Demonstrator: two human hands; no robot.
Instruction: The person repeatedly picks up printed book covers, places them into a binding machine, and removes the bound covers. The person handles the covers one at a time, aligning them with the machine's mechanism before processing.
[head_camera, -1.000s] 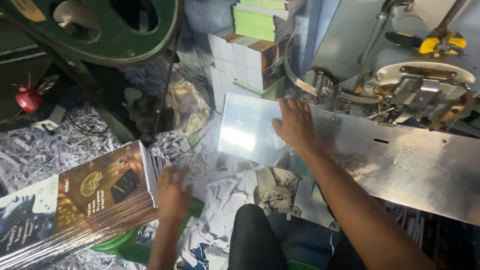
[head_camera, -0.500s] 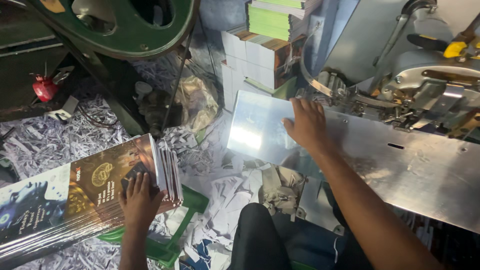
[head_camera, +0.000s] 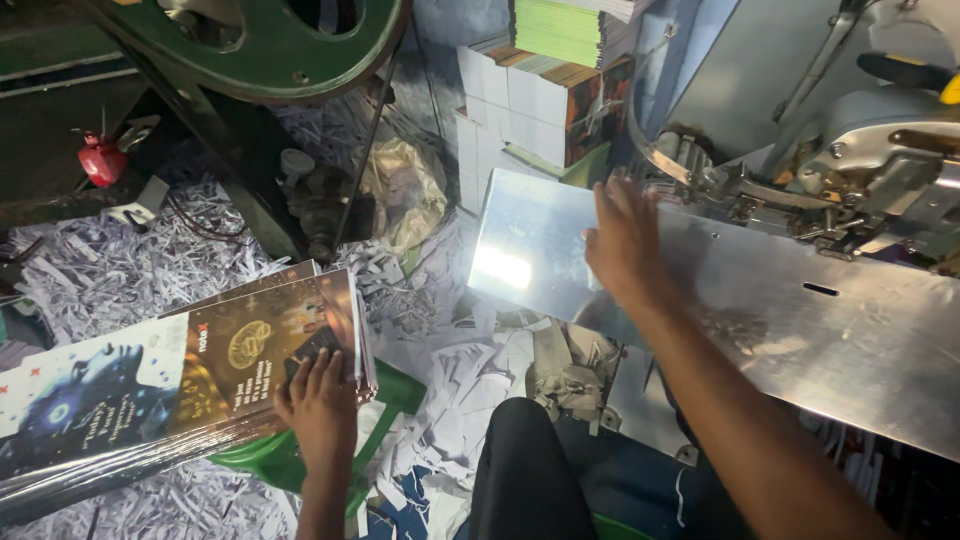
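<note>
Left hand (head_camera: 322, 408) has settled, fingers spread, on the printed stack (head_camera: 180, 380) — right hand (head_camera: 625, 245) stays flat, fingers apart.

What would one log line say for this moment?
left hand: flat on cover stack | right hand: flat on metal table | floor: paper scraps

Bare forearms, no sleeves; black trousers over the knee (head_camera: 525, 470).

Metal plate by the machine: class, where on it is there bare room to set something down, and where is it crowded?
The metal plate is bare from the right hand to the slot and beyond. Its upper edge is crowded by the machine. The floor below is littered with paper scraps; the left hand rests on the stack of printed sheets.
</note>
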